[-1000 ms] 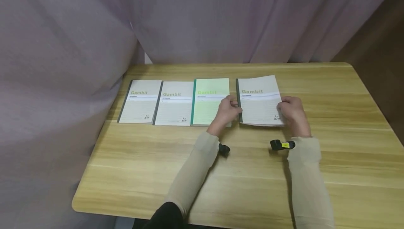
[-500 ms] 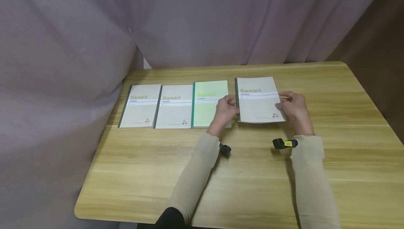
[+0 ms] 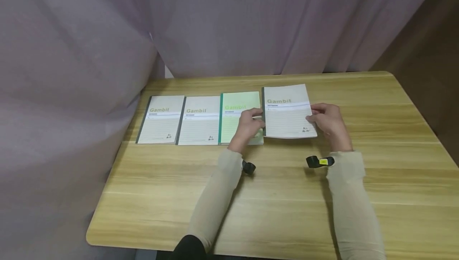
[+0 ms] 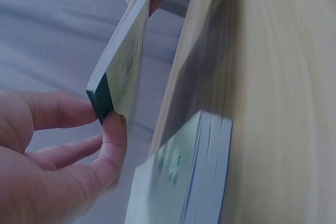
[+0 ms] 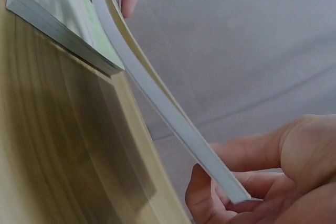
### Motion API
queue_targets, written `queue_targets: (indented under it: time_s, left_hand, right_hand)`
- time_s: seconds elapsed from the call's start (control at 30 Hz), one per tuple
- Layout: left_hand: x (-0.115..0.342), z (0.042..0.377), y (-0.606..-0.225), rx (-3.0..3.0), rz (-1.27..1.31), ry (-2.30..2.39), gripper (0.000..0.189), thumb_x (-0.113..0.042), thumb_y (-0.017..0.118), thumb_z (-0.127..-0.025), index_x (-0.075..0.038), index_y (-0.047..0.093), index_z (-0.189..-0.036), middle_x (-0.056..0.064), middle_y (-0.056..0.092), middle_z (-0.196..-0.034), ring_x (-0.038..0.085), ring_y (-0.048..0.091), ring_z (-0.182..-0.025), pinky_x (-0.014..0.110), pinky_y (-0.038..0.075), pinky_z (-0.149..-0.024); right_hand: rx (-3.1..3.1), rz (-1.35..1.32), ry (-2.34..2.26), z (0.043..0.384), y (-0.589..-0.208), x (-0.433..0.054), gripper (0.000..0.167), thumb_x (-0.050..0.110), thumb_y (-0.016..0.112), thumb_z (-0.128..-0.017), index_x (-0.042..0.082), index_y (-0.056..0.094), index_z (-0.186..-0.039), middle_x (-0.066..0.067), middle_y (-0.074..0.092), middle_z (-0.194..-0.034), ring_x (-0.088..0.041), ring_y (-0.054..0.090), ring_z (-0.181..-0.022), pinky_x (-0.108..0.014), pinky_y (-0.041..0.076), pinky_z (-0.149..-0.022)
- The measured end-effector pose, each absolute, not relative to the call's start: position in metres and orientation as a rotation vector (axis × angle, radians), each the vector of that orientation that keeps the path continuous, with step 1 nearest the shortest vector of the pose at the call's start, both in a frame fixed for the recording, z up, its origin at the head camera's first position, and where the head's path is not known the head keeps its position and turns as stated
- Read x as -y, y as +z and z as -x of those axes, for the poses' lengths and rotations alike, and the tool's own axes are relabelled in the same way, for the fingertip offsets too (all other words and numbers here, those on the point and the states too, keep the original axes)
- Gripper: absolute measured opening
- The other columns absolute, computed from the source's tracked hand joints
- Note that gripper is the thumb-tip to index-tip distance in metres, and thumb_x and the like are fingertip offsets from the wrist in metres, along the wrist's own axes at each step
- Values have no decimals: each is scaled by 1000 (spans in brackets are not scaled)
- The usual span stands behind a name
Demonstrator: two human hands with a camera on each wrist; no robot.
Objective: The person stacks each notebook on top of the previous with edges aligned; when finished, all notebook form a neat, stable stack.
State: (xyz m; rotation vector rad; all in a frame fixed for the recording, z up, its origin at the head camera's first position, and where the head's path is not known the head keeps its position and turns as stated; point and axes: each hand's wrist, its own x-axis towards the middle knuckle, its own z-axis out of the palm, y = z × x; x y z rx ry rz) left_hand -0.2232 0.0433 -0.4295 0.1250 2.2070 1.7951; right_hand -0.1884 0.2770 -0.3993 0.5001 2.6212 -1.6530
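Observation:
A white Gambit notebook (image 3: pixel 285 116) with a dark spine is held up over the table, its shadow falling below it in both wrist views. My left hand (image 3: pixel 245 128) pinches its spine edge between thumb and fingers; in the left wrist view the thumb lies on the dark spine strip (image 4: pixel 105 95). On the opposite edge, my right hand (image 3: pixel 330 124) grips the notebook, which bows slightly in the right wrist view. Just left of it lies a green notebook (image 3: pixel 229 126), partly covered by my left hand. Seen from the left wrist, it tops a short stack (image 4: pixel 163 187).
Two more white notebooks, one at the far left (image 3: pixel 161 126) and one beside the green one (image 3: pixel 199 128), lie in a row on the wooden table (image 3: pixel 287 212). A grey-purple curtain (image 3: pixel 229 25) hangs behind the table and along its left side.
Both hands have carried the white notebook to the left, narrowing the gap to the green one. The notebooks in the row have stayed in place while the head view shifted slightly.

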Motion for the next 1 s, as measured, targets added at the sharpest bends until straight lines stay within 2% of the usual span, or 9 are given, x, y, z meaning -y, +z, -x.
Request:
queue_targets:
  time_s: [0.17, 0.33, 0.43, 0.6, 0.73, 0.9, 1.0]
  left_hand:
    - [-29, 225, -428, -2232, -144, 1796, 53, 12, 60, -83, 3, 60, -135, 17, 62, -131, 25, 67, -96, 29, 55, -76]
    - [-15, 227, -428, -2238, -130, 1804, 54, 12, 61, -80, 3, 61, -134, 18, 63, -129, 26, 67, -95, 29, 55, -75]
    - [-8, 227, -428, -2260, -123, 1757, 57, 11, 61, -80, 2, 59, -136, 18, 61, -130, 27, 66, -98, 30, 55, -77]
    - [6, 228, -430, -2277, -133, 1699, 60, 10, 60, -81, 1, 56, -139, 17, 59, -134, 27, 62, -104, 31, 54, -79]
    - [19, 229, -431, -2274, -162, 1692, 61, 9, 60, -80, 2, 55, -140, 18, 58, -135, 27, 60, -104, 31, 53, -80]
    - [33, 231, -435, -2282, -169, 1703, 59, 9, 60, -81, 4, 54, -140, 20, 57, -135, 28, 62, -99, 31, 54, -79]
    - [41, 231, -437, -2275, -158, 1705, 59, 11, 60, -82, 4, 53, -140, 20, 57, -135, 29, 65, -101, 31, 55, -80]
  right_hand:
    - [-2570, -445, -1679, 190, -399, -271, 53, -7, 66, -88, -17, 48, -138, -25, 56, -121, -4, 54, -84, -14, 51, -72]
    - [-2527, -375, -1718, 193, -398, -264, 55, -6, 69, -87, -17, 49, -137, -19, 57, -113, -2, 56, -80, -18, 53, -71]
    - [-2500, -345, -1720, 196, -398, -259, 56, -5, 69, -87, -17, 48, -138, -19, 58, -114, -3, 56, -81, -19, 53, -72]
    - [-2440, -321, -1717, 199, -401, -251, 57, -6, 65, -88, -18, 44, -141, -25, 53, -125, -6, 55, -85, -18, 53, -76]
    - [-2429, -299, -1725, 200, -403, -243, 57, -8, 60, -87, -18, 44, -140, -25, 53, -124, -9, 56, -87, -20, 54, -77]
    - [-2410, -290, -1727, 203, -406, -232, 58, -10, 61, -85, -15, 46, -141, -26, 54, -126, -13, 57, -91, -24, 56, -81]
    - [-2399, -268, -1752, 204, -407, -224, 58, -11, 62, -84, -16, 47, -139, -28, 55, -124, -11, 57, -88, -24, 57, -79]
